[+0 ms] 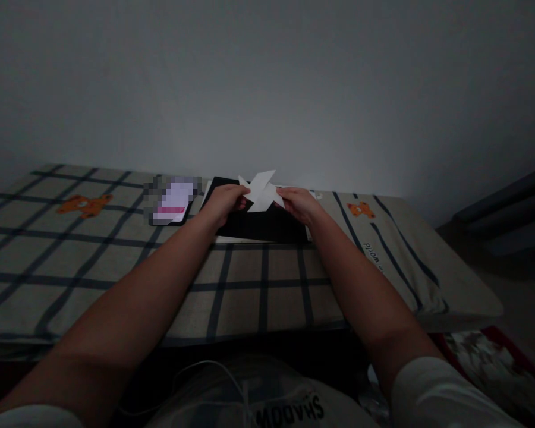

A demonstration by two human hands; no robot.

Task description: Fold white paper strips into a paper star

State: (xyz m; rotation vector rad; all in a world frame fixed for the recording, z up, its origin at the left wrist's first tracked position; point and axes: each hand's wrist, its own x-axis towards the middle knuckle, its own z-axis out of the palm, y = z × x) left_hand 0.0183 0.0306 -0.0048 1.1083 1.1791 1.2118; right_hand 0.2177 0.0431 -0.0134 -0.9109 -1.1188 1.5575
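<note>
A white folded paper pinwheel shape [262,191], with pointed flaps, is held up between my two hands. My left hand [230,201] pinches its left flap between thumb and fingers. On the other side, my right hand [299,204] grips the right flap the same way. Beneath the paper lies a flat black board [263,227], with white edges showing around it. Some of my curled fingers are hidden behind the hands.
A phone with a lit, pixelated screen [173,202] lies left of the board. The checked cloth [241,267] with bear prints covers the table, which stands against a grey wall [267,89]. A white cable [214,364] hangs near my lap.
</note>
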